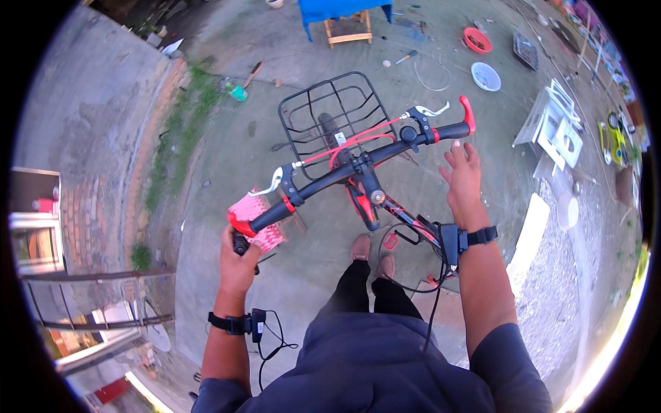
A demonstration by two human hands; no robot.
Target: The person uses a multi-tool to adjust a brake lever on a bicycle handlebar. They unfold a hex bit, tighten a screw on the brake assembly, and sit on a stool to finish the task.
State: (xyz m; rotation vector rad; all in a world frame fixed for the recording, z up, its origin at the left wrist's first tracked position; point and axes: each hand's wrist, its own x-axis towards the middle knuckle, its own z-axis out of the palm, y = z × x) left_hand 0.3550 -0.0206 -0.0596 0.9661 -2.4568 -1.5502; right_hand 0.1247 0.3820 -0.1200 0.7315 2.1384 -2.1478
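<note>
A bicycle's black handlebar (323, 180) runs slantwise before me, with red bar ends, silver brake levers and red cables. My left hand (237, 268) is at its left end, just below the red bar end (239, 224). Its fingers are closed round a black ribbed handle (239, 242), mostly hidden by the hand; I cannot make out the tool's kind. Below the right grip (452, 131), my right hand (463, 173) is open, fingers spread and holding nothing. Ahead of the bar sits a black wire basket (335, 88). The bicycle frame (406, 215) extends toward my right side.
A pink woven stool seat (272, 235) lies under the left bar end. Farther off are a wooden stand (350, 31) with a blue cover, a red basin (477, 40), a pale blue basin (486, 76) and white plastic chairs (551, 131). Grass (169, 151) edges a low wall.
</note>
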